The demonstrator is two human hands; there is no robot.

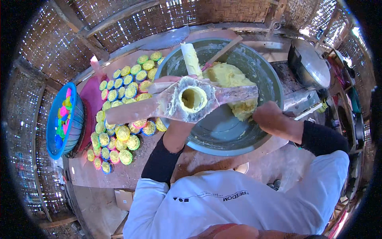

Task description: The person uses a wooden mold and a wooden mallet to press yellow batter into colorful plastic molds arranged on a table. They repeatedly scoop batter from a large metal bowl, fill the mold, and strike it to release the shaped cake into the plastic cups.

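My left hand (169,79) is closed round a wooden hand press (167,104), partly hidden beneath it. The press has a handle on each side and a round, dough-smeared hole in its middle. Behind it, a pale, dough-coated rod (191,59) sticks up. A large mass of yellow dough (229,75) lies in a wide grey-green basin (225,149). At the dough's right lower edge, my right hand (272,119) is curled with its fingers against the dough; the fingertips are hidden. A flat wooden stick (227,49) leans from the dough over the basin's far rim.
Left of the basin, many colourful small cups (123,133) topped with yellow dough strands cover the table (131,175). A blue basket (51,131) of bright cups stands at far left. A lidded metal pot (314,65) sits at back right, and woven walls (127,36) enclose the space.
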